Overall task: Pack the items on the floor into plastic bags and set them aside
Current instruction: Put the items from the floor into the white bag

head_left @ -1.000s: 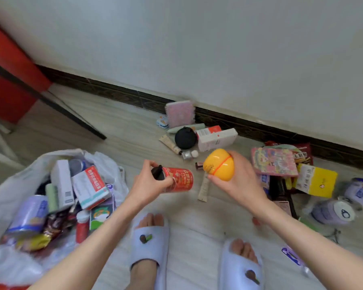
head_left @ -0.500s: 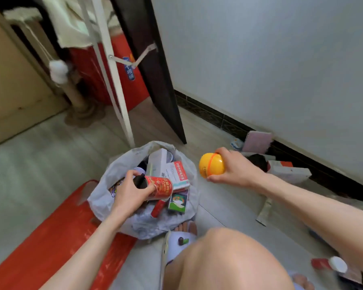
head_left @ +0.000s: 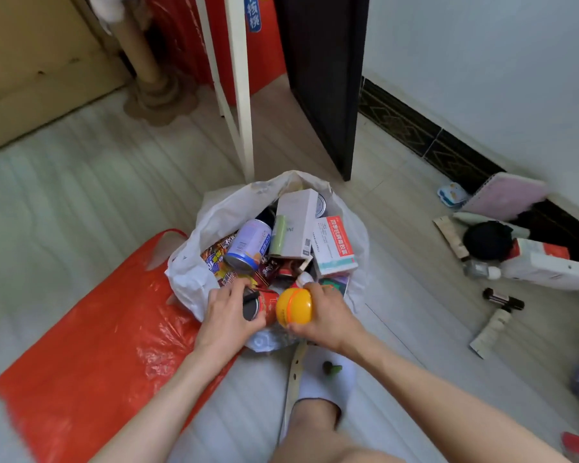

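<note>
An open white plastic bag [head_left: 194, 279] sits on the floor at the centre, holding several boxes, cans and snack packets. My left hand [head_left: 226, 315] grips a red can [head_left: 264, 304] at the bag's near rim. My right hand [head_left: 328, 315] holds a yellow ball-shaped container [head_left: 295, 307] beside the can, also over the near rim. A flat red plastic bag [head_left: 91, 345] lies on the floor to the left, partly under the white bag.
Loose items lie at the right by the wall: a pink notebook [head_left: 505, 195], a black round thing [head_left: 487, 240], a white box [head_left: 549, 265], a small dark bottle [head_left: 502, 299]. A dark door [head_left: 325, 78] and a white frame leg [head_left: 241, 95] stand behind the bag. My slippered foot [head_left: 325, 379] is below.
Both hands have moved left from the pile by the wall to the white bag. The can and the yellow container now sit at the bag's near rim.
</note>
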The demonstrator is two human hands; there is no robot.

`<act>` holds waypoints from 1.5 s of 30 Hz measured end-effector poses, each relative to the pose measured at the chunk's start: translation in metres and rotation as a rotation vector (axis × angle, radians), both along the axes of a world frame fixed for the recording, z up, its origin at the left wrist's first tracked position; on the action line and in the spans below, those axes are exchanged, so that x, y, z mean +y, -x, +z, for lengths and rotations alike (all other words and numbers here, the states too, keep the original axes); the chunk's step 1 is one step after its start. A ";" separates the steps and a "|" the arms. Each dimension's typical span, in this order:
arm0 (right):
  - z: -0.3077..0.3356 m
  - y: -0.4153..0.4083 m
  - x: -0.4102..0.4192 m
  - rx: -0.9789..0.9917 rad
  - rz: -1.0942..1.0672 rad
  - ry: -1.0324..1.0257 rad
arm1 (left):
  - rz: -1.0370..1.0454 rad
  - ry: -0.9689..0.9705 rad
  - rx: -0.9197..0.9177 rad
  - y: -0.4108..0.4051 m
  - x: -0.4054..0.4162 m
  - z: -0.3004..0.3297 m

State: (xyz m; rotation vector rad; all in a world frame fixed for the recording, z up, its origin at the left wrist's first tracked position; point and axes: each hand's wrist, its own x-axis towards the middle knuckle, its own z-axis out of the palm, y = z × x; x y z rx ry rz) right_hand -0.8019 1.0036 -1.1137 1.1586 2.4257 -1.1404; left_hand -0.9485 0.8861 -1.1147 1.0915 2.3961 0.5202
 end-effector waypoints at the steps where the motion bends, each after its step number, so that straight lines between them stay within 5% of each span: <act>1: -0.005 0.002 -0.005 0.002 0.032 -0.017 | -0.018 -0.011 0.028 0.000 -0.002 -0.003; 8: -0.019 0.016 -0.007 0.062 0.208 -0.248 | -0.088 -0.028 0.231 0.016 0.003 -0.022; 23: -0.035 0.049 -0.011 0.144 0.335 -0.577 | -0.118 -0.069 0.302 0.026 -0.022 -0.029; 32: -0.043 0.054 -0.009 -0.039 0.498 -0.610 | 0.060 0.003 0.257 0.017 -0.004 -0.026; 38: -0.036 0.027 -0.007 0.186 0.402 -0.521 | -0.074 0.063 0.332 0.016 -0.010 -0.013; 45: 0.009 -0.037 0.047 0.259 0.081 -0.577 | -0.330 -0.115 0.307 -0.023 0.053 0.014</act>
